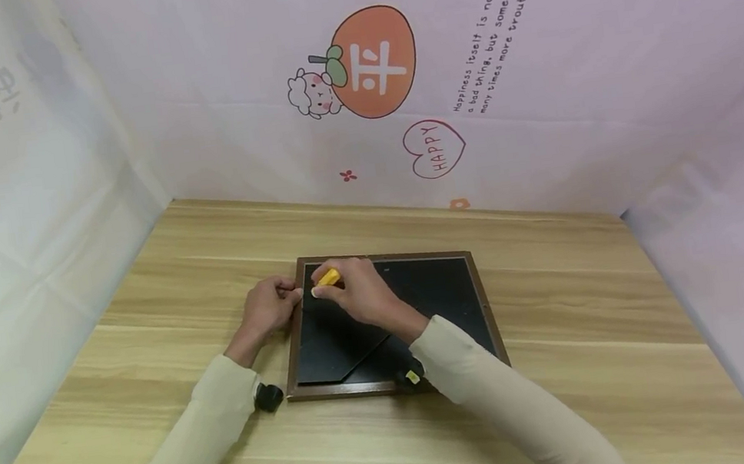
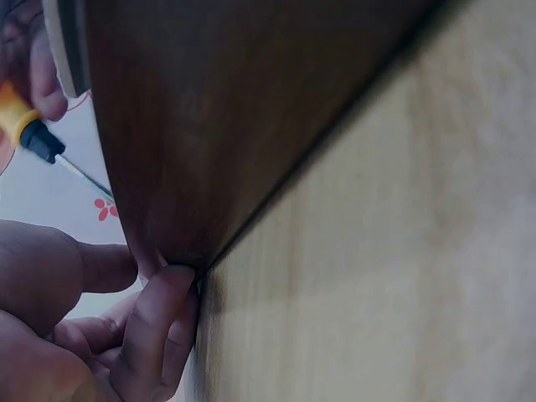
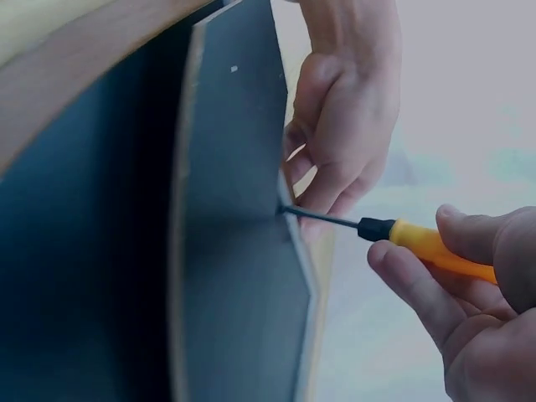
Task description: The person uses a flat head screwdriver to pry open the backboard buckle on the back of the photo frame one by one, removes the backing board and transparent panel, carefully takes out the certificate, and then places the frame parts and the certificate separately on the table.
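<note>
A picture frame [image 1: 349, 389] with a brown rim lies on the table, its black backing board [image 1: 433, 278] facing up and a black stand flap [image 1: 321, 358] on it. My left hand [image 1: 269, 305] grips the frame's left rim near the far corner, with thumb and fingers at the edge. Between thumb and fingers, my right hand [image 1: 364, 295] holds a yellow-handled screwdriver [image 3: 427, 245]. In the right wrist view its thin shaft reaches the inner edge of the rim, beside the left hand. What lies exactly under its tip is too small to tell.
The wood-grain table [image 1: 586, 329] extends around the frame. Printed cloth walls [image 1: 222, 88] rise behind it and on both sides. A dark wrist camera [image 1: 269, 397] sits by the left cuff, close to the frame's near left corner.
</note>
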`<state>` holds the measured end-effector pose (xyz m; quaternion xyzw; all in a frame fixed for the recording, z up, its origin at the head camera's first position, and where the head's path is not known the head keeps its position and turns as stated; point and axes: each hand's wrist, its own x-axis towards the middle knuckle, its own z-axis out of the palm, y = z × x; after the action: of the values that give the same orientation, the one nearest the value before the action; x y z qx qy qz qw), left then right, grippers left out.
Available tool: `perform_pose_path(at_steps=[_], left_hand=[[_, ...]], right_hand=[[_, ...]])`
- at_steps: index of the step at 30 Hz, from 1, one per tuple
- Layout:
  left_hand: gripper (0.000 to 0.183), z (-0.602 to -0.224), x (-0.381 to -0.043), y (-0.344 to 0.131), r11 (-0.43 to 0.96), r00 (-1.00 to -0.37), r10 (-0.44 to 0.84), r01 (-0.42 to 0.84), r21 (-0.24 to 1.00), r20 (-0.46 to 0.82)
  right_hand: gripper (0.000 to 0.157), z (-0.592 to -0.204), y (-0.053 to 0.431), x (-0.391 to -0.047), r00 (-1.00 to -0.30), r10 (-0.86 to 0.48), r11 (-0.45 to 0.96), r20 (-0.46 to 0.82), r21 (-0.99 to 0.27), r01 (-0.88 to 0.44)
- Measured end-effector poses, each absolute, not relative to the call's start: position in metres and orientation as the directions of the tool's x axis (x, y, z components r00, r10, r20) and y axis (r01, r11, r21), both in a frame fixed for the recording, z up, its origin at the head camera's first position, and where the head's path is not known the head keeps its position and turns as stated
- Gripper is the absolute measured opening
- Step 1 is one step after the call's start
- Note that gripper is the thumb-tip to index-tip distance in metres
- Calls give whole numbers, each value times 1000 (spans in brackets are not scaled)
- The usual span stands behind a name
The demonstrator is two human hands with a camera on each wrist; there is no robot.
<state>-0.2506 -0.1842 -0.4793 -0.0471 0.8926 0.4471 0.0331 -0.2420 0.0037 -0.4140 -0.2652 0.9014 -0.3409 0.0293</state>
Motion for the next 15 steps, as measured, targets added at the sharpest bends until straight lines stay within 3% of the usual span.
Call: perform_pose_path(at_steps=[8,15], left_hand=[[27,-479,-249,-183,544,-988,-65,-152,825,-139],[28,-479,-248,-183,551,-990,-58,-139,823,-128]], right_hand=[[22,-427,26,-245,-895,-436,623,99,-684,-379],[25,-434,41,-246,-909,-417,677,23,-659,-328]])
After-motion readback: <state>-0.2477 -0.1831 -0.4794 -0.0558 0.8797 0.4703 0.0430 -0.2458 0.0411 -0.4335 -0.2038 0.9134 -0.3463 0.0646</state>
